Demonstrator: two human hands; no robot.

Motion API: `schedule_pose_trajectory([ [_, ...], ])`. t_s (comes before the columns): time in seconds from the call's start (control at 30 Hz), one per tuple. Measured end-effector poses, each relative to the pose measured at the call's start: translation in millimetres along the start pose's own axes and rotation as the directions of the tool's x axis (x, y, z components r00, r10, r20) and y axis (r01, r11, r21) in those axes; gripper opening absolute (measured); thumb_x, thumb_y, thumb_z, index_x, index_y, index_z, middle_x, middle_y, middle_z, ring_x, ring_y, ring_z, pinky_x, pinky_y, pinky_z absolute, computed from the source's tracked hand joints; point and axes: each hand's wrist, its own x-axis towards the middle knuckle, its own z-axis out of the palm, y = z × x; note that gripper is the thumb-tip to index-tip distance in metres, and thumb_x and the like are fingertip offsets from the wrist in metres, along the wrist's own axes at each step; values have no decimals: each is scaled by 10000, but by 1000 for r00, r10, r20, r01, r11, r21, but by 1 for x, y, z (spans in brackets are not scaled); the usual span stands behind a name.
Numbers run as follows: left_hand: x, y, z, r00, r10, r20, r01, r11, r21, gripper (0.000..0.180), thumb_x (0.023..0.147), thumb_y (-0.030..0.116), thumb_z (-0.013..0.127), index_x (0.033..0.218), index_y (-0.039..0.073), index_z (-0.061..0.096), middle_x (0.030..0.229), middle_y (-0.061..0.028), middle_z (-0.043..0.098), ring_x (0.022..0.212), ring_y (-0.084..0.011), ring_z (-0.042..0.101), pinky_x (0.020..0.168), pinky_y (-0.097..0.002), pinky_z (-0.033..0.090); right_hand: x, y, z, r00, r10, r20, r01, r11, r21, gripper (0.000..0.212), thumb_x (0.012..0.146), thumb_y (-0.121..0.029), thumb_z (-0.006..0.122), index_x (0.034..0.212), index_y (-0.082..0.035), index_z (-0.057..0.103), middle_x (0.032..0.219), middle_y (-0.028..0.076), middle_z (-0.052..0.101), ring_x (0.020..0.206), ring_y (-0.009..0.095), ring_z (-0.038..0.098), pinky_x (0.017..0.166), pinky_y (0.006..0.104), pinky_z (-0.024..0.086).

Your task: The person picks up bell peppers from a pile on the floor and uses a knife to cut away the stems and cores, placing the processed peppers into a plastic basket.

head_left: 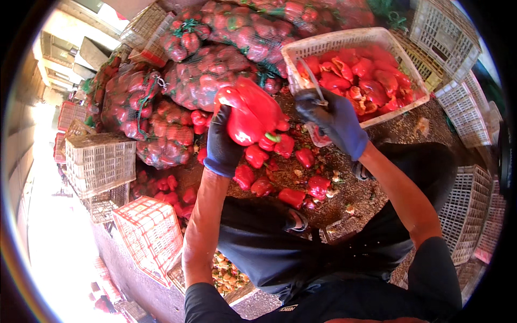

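My left hand (222, 144), in a dark glove with a blue cuff, grips a large glossy red bell pepper (249, 114) and holds it up above the floor. Gloved the same way, my right hand (335, 119) is closed around a knife (312, 78) whose thin blade points up and to the left. The blade is apart from the held pepper and overlaps the near left part of a white plastic crate (398, 117) in the view. Cut, opened red pepper pieces (371, 81) fill that crate. Several whole red peppers (262, 187) lie on the floor below my left hand.
Net sacks stuffed with red peppers (210, 75) are heaped at the far side. Slatted crates stand at the left (102, 164), nearer left (151, 234) and right (466, 210). Pepper scraps (229, 274) sit beside my left forearm. Seeds litter the brown floor (366, 199).
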Motion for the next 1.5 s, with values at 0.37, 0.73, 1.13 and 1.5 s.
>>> schedule_pose_trajectory([
  [0.37,4,-42,34,982,-164,95,144,971,189,514,1030,209,648,1465,-2,474,1360,-128,626,1233,-257,636,1077,-407,526,-3,4,-2,991,118,-56,-120,993,-24,405,853,-263,841,1103,35,727,918,104,747,820,142,675,767,344,568],
  [0.73,-3,-71,23,975,-216,59,181,915,360,621,857,-87,761,1412,5,498,1371,-89,620,1185,-231,662,1025,-402,559,-7,10,4,969,-221,-115,129,839,-528,395,818,-310,849,1049,-13,730,894,222,730,859,377,736,724,428,573],
  [1.13,-4,-43,21,981,-98,168,23,916,401,514,893,-8,667,1383,132,606,1323,-92,646,1188,-249,676,969,-424,590,2,0,-23,977,150,-154,-152,988,-2,325,894,-230,838,1087,12,737,797,17,696,661,39,570,567,255,481],
  [1.5,18,-89,21,956,-199,-215,239,954,182,391,942,152,778,1272,14,621,1089,-72,731,912,-186,730,672,-321,618,-6,17,5,946,-306,-107,231,868,-439,423,896,-403,817,1015,-15,699,791,148,688,727,176,663,675,369,540],
])
